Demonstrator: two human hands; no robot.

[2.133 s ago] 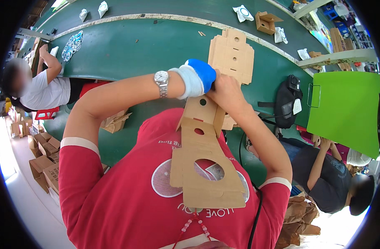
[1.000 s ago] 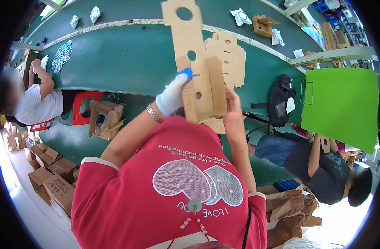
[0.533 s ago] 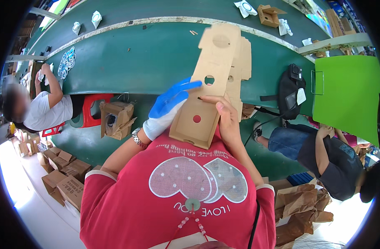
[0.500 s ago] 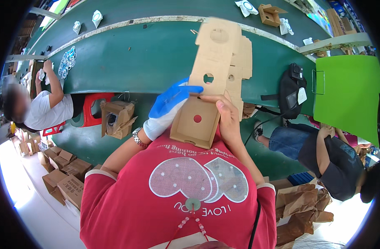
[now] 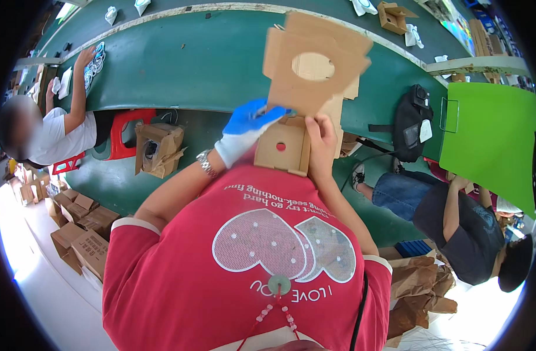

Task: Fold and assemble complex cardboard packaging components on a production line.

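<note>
A small brown cardboard box (image 5: pixel 267 157) is held upright against my shirt, its shallow tray facing up with a round hole in the base. Its lid panel (image 5: pixel 294 93), with a large round cutout, stands raised at the far side and is slightly blurred. My left hand (image 5: pixel 247 128), in a blue and white glove, grips the box's left far corner where the lid folds. At the right far corner my bare right hand (image 5: pixel 322 140) pinches the side wall, thumb and fingers together. Flat cardboard blanks (image 5: pixel 333 114) lie behind it on the green table (image 5: pixel 209 70).
To the right, a black bag (image 5: pixel 409 126) lies at the table edge beside a bright green panel (image 5: pixel 487 146). A co-worker (image 5: pixel 69 131) sits at the left near a red stool (image 5: pixel 123 131); another person (image 5: pixel 455 213) is at the right. An open carton (image 5: pixel 160 146) stands below the table.
The lid panel has swung up and widened in view. My right hand has shifted from across the box's far edge to its right corner. The box has moved slightly away from me.
</note>
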